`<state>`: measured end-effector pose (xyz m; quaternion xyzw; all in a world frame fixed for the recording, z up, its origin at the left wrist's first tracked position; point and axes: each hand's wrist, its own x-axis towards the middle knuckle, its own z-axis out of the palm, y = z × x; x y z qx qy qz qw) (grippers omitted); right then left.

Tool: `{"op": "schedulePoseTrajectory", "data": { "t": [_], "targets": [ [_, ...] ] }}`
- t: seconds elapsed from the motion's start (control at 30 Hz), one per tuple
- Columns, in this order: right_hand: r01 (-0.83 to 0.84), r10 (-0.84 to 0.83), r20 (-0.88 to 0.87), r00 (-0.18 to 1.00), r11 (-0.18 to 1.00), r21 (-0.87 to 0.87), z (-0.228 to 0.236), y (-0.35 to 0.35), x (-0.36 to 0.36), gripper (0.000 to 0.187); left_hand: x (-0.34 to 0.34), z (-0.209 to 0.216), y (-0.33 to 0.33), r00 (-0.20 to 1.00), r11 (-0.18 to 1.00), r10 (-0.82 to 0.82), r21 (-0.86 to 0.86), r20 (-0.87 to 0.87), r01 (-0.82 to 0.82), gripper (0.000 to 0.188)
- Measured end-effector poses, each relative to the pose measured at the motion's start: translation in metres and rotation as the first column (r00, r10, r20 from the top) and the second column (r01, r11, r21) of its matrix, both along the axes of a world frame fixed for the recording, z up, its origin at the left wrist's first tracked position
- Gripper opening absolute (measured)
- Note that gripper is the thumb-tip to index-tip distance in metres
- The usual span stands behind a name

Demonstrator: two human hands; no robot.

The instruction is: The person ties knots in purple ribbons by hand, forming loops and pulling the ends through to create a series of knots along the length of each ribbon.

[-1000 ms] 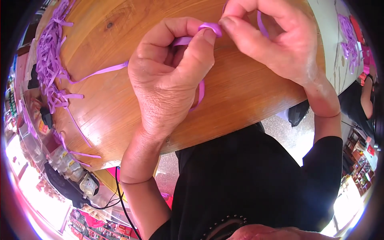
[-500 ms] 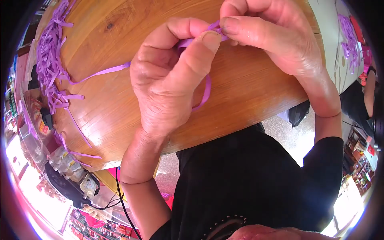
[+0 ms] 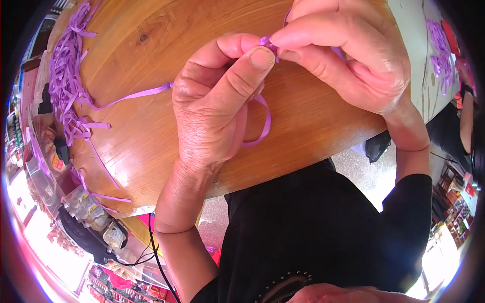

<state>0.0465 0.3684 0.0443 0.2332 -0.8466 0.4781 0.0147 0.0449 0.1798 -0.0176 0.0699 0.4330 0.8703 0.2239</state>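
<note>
Between my two hands, above the wooden table, is a purple ribbon with a small knot. My left hand pinches the ribbon near the knot between thumb and forefinger, its other fingers curled. A loop of ribbon hangs below that hand, and a knotted stretch runs from it leftward to the pile. Close by, my right hand grips the ribbon beside the knot with thumb and fingertips. Part of the ribbon shows behind its fingers. A heap of purple ribbons lies along the table's left edge.
The wooden table has a curved near edge in front of my body. More purple ribbons lie on a pale surface at the far right, where another person's arm shows. Clear plastic containers and a black cable are at the lower left.
My right hand has turned, its fingers now extending over the thumb at the knot. The left hand has shifted slightly right and down, keeping its pinch.
</note>
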Motion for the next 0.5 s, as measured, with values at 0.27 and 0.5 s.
{"op": "schedulePoseTrajectory", "data": {
  "t": [0.27,0.5],
  "targets": [
    [-0.040,0.061,-0.160,0.985,0.991,0.129,0.003,0.006,0.001,0.014,0.000,0.005,-0.001,1.000,0.985,0.015,-0.171,0.003,-0.014,0.011],
    [-0.078,0.076,-0.226,0.971,0.997,0.002,-0.013,0.007,-0.005,0.014,0.003,0.008,-0.005,0.908,0.885,0.007,-0.420,-0.419,-0.201,0.016]
  ]
}}
